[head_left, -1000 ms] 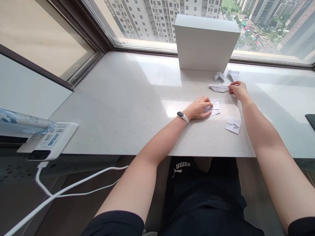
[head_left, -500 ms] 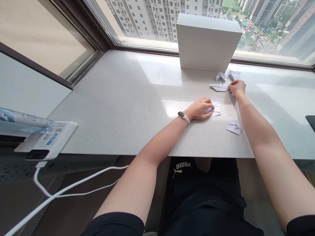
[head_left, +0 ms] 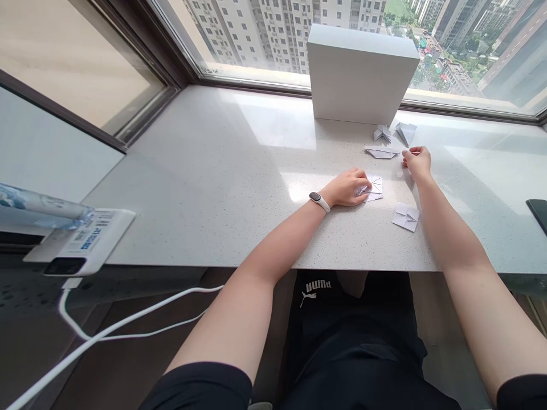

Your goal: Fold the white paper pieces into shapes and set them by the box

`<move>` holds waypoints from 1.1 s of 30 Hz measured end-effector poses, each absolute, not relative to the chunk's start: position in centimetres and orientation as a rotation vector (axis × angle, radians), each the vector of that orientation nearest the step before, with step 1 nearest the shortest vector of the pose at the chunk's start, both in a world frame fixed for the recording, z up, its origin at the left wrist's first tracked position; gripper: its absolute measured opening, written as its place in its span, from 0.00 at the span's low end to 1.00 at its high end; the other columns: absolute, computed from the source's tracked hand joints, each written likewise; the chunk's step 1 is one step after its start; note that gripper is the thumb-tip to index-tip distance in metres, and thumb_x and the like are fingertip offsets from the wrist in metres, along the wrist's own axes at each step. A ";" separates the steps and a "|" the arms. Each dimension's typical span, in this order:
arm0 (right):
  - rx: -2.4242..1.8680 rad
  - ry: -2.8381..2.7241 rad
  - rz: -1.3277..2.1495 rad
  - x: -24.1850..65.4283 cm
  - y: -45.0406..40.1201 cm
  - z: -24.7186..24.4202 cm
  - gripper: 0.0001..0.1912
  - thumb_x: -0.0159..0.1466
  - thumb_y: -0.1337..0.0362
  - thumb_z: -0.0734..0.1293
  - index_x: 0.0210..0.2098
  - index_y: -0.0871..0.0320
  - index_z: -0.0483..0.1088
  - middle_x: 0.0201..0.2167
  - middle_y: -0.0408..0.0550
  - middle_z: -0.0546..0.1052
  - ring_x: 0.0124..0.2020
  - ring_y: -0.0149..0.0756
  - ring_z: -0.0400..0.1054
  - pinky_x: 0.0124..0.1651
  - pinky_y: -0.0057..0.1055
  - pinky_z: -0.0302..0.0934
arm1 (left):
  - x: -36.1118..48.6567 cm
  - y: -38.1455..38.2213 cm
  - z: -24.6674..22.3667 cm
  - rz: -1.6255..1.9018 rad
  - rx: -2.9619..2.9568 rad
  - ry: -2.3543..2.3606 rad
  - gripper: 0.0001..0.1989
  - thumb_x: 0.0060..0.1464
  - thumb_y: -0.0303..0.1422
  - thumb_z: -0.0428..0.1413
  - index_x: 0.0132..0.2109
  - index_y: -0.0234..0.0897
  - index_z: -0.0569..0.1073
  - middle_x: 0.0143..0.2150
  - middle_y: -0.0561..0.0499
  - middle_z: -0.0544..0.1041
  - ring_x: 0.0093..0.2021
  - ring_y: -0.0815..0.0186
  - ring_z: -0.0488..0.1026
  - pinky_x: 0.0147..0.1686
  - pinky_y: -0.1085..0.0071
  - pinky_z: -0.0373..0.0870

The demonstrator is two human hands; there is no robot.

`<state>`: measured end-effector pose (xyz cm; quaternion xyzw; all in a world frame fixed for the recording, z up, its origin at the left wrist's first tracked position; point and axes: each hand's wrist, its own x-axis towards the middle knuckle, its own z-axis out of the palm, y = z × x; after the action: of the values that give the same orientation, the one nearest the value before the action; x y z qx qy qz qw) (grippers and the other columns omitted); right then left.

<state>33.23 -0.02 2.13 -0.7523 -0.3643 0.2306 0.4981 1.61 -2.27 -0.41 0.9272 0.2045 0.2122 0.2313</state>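
Observation:
My left hand, with a pale band on the wrist, rests on the counter. Its fingers curl over the left side of a creased, folded white paper and hide part of it. My right hand is just right of a long, boat-shaped folded paper, apart from it. Its fingers are bent and loosely apart, with nothing visible between them. Behind that paper stand a fan-pleated paper piece and a pointed folded paper. Closer to the front lies a square folded paper.
A large white box stands against the window behind the papers. On the left, a white power bank with a cable sits at the counter's edge. A dark flat device lies at the far right.
My right hand has drawn back slightly to the right, off the tip of the boat-shaped paper. My left hand has stayed on its folded paper.

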 end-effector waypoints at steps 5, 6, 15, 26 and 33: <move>-1.883 -1.254 0.744 35.7 -9.4 3.2 0.19 0.65 0.47 0.85 0.45 0.49 0.81 0.42 0.51 0.85 0.41 0.48 0.81 0.47 0.47 0.83 | 1.7 -2.3 -0.4 0.578 2.549 0.561 0.15 0.73 0.36 0.63 0.59 0.37 0.91 0.62 0.31 0.87 0.62 0.42 0.82 0.67 0.43 0.82; -1.929 -1.363 0.787 36.1 -11.6 3.7 0.23 0.65 0.41 0.85 0.48 0.49 0.84 0.45 0.54 0.88 0.45 0.53 0.84 0.49 0.52 0.84 | 1.7 -2.3 -0.3 0.576 2.552 0.565 0.16 0.74 0.37 0.63 0.60 0.37 0.91 0.62 0.31 0.87 0.62 0.42 0.82 0.67 0.43 0.82; -2.123 -1.923 0.717 33.2 -19.6 5.8 0.30 0.57 0.41 0.87 0.53 0.46 0.84 0.65 0.63 0.84 0.70 0.78 0.78 0.71 0.73 0.78 | 1.8 -2.3 -0.2 0.592 2.538 0.620 0.27 0.71 0.36 0.64 0.72 0.34 0.85 0.61 0.32 0.87 0.63 0.41 0.83 0.68 0.44 0.82; -1.642 -1.779 1.333 31.3 -12.0 8.7 0.34 0.53 0.34 0.93 0.42 0.48 0.81 0.38 0.47 0.85 0.40 0.47 0.77 0.42 0.43 0.70 | 1.4 -1.3 -1.3 0.690 2.456 0.616 0.28 0.75 0.47 0.64 0.72 0.35 0.84 0.75 0.28 0.83 0.77 0.37 0.79 0.78 0.38 0.78; -1.386 -1.468 1.291 26.5 -7.4 5.0 0.41 0.45 0.40 0.98 0.44 0.49 0.77 0.42 0.44 0.84 0.42 0.42 0.78 0.45 0.41 0.74 | 1.2 -0.1 -2.2 0.913 2.235 0.564 0.29 0.81 0.61 0.52 0.44 0.44 0.81 0.45 0.41 0.85 0.48 0.50 0.82 0.56 0.51 0.80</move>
<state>26.47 -7.36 5.00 -0.5388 -0.5706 0.5016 0.3641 1.20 -0.10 -2.23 0.8524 0.2153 0.3484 0.3252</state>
